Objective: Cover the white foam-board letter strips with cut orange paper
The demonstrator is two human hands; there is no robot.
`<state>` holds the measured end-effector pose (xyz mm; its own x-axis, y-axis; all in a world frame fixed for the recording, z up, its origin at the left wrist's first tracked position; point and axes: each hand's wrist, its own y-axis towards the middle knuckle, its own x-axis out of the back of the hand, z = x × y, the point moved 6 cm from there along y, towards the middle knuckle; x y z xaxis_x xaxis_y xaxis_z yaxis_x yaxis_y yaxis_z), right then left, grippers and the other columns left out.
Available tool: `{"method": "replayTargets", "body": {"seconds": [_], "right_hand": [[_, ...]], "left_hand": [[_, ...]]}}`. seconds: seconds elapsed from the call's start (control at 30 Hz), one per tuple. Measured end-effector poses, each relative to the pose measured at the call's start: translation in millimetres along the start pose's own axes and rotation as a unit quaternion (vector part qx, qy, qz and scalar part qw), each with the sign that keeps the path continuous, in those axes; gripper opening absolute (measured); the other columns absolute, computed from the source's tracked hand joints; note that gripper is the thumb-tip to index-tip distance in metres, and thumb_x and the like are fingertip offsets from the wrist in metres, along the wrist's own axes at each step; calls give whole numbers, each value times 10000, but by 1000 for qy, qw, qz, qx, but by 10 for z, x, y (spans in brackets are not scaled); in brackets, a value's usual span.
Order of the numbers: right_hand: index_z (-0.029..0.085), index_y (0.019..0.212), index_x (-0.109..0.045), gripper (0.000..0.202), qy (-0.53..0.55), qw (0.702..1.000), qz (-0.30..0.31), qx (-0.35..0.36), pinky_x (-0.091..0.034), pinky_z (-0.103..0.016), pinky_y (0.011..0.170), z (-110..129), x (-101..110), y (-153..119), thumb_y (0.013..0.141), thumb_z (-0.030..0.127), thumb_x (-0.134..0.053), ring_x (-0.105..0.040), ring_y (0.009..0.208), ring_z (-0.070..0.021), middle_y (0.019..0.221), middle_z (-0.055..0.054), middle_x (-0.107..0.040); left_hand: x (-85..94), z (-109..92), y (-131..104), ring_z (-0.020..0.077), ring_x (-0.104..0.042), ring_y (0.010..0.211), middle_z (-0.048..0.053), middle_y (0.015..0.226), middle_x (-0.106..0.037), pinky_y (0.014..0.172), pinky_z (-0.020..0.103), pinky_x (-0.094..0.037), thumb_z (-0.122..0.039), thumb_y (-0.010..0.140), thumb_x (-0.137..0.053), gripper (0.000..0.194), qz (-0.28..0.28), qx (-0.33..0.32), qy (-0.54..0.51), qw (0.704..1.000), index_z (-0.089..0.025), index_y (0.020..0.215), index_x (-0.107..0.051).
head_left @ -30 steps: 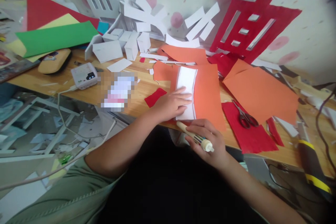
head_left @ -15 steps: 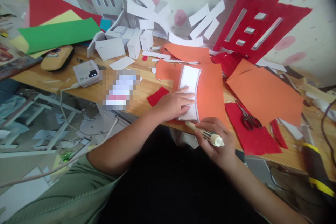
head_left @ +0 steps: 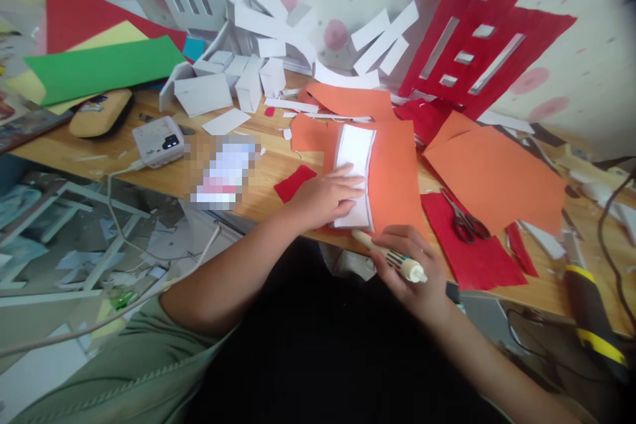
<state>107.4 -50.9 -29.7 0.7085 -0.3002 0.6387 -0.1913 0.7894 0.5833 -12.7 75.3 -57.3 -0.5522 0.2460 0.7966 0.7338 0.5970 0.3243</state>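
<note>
Tracing looks to be the step in hand: the left hand (head_left: pixel 325 197) lies flat, fingers spread, pressing a white paper template (head_left: pixel 354 175) down onto an orange sheet (head_left: pixel 395 179) that sits near the front edge of the wooden worktop (head_left: pixel 163 175). The right hand (head_left: pixel 410 265) is closed in a writing grip around a cream-coloured multi-colour pen (head_left: pixel 390 256), its tip at the lower end of the template, just at the bottom corner — whether the tip actually touches the paper cannot be told from this view. A dark line seems to run along the template's edges, which suggests the outline is at least partly drawn, though that is a judgement. The template lies lengthwise away from the person, slightly curved, wholly on the orange sheet. Red-handled scissors (head_left: pixel 464 218) rest shut on a red sheet (head_left: pixel 472 252) just to the right, well within reach, and a larger orange sheet (head_left: pixel 497 175) lies beyond them. The next move would call for keeping the flat hand steady so the template does not slip — and for guiding the pen tip close along the edge, with care at the worktop's rim where the paper has little support.
</note>
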Motion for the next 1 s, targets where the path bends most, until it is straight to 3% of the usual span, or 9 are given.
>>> {"method": "replayTargets", "body": {"seconds": [0.3, 0.83, 1.0], "right_hand": [[201, 990, -623, 151, -21, 999, -15, -22, -550, -302, 678, -91, 138, -104, 842, 175, -640, -645, 810, -187, 898, -69, -626], [190, 973, -647, 164, 15, 998, -50, -26, -541, -312, 668, -105, 203, -168, 815, 148, -657, -635, 788, -188, 879, -70, -617], [193, 907, -649, 82, 34, 994, -79, -74, -533, -332, 672, -251, 202, -164, 833, 160, -638, -630, 781, -197, 835, -65, -624]], "left_hand": [[-13, 24, -22, 218, -374, 1389, -8, 1351, -587, 1083, 392, -434, -192, 893, -505, 294, -4, -6, -2, 1000, -250, 1101, -705], [12, 10, -5, 209, -367, 1393, -3, 1347, -586, 1090, 398, -428, -205, 884, -502, 308, 12, 18, -1, 1000, -231, 1120, -699], [10, 14, -6, 207, -354, 1400, 2, 1361, -573, 1089, 408, -427, -209, 896, -490, 319, 10, 5, -1, 1000, -221, 1148, -685]]}}
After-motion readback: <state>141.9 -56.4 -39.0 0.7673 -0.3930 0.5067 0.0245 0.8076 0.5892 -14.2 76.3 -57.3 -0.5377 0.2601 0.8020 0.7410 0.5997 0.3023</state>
